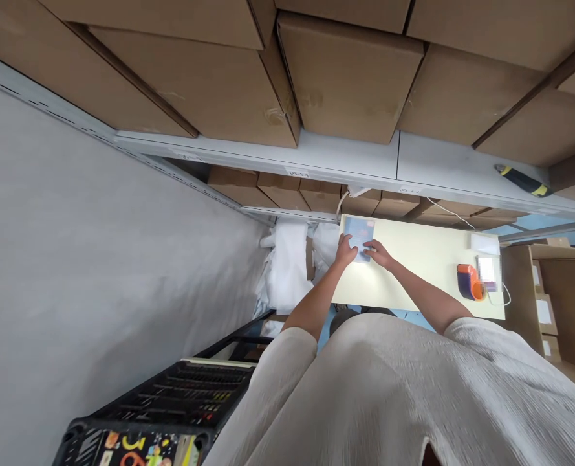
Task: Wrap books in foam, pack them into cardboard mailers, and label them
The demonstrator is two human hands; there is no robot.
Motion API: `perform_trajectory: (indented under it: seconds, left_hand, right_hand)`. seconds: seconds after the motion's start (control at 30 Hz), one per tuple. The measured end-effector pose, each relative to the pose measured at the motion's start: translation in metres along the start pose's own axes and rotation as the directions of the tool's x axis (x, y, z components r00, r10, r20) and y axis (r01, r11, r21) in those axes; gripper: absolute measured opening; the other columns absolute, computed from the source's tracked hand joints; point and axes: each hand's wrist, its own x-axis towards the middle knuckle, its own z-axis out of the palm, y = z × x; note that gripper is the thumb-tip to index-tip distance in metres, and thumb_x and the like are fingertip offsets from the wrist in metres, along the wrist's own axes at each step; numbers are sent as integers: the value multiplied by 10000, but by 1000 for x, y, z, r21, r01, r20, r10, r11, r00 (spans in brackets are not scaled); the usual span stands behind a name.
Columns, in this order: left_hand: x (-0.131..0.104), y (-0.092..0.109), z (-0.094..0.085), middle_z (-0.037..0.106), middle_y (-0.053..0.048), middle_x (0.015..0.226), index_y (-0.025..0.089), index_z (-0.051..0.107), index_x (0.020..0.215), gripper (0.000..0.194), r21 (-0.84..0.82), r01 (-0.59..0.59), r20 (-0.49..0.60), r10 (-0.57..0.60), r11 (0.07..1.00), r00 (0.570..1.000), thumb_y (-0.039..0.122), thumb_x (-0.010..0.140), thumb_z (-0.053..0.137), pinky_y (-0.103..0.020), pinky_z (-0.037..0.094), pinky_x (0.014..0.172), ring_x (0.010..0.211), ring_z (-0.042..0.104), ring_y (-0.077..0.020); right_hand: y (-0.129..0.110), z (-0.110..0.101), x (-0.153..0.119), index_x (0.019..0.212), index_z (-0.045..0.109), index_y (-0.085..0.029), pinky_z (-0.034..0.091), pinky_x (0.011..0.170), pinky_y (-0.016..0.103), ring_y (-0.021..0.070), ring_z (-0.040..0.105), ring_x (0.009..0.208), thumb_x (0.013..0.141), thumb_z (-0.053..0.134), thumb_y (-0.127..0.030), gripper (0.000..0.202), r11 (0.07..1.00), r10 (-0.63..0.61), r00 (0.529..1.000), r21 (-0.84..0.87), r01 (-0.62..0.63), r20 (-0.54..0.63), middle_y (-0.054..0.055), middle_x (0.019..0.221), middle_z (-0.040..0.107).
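Note:
A flat blue packet or booklet [359, 232] lies at the left end of the pale yellow table [418, 259]. My left hand [346, 250] is closed at its left edge, thumb on top. On its right side, my right hand [377, 252] has its fingertips together on the lower right part of the same item. Both forearms reach forward from the bottom of the view. Whatever lies under the fingers is hidden.
An orange and dark tape dispenser [469, 282] stands at the table's right end, near white papers [484, 244]. Cardboard boxes [348, 77] fill the shelf [345, 155] above, with a yellow-black cutter [522, 180]. Black crates [171, 395] stand lower left; an open carton [517, 285] is right.

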Motion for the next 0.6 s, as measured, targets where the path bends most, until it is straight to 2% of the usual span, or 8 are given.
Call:
perform_trajectory:
  seconds: [0.1, 0.3, 0.43, 0.6]
  left_hand:
    - [-4, 0, -1, 577, -115, 1571, 246, 651, 1349, 611, 42, -7, 42, 5, 999, 999, 139, 751, 719, -433, 361, 1352, 1570, 489, -312]
    - [-26, 2, -9, 599, -115, 1557, 244, 672, 1297, 548, 86, -31, 55, 27, 996, 998, 93, 770, 690, -409, 325, 1374, 1615, 441, -294]
    - [-49, 2, -16, 632, -117, 1528, 233, 675, 1303, 540, 90, -61, 91, 53, 994, 994, 55, 794, 650, -405, 361, 1359, 1568, 507, -282]
    - [-80, 4, -24, 642, -135, 1548, 235, 665, 1373, 594, 98, -76, 98, 67, 992, 993, 59, 806, 652, -450, 400, 1344, 1537, 557, -313]
  right_hand:
    - [0, 1, -3, 1075, 792, -252, 512, 1209, 484, 282, 657, 1278, 811, 756, -331, 278, 1000, 13, 999, -18, -14, -33, 71, 1286, 702]
    - [-5, 1, -23, 1026, 797, -218, 534, 1190, 482, 301, 673, 1311, 823, 702, -256, 227, 999, -3, 991, -53, -4, -132, 111, 1296, 749]
    - [-3, 4, -47, 1065, 803, -217, 595, 1101, 467, 305, 720, 1224, 825, 722, -265, 258, 999, 39, 983, -29, -45, -181, 123, 1327, 763]
    - [2, 10, -82, 1176, 787, -216, 622, 1039, 442, 271, 755, 1105, 846, 743, -280, 340, 997, 68, 978, -10, -71, -197, 115, 1320, 785]
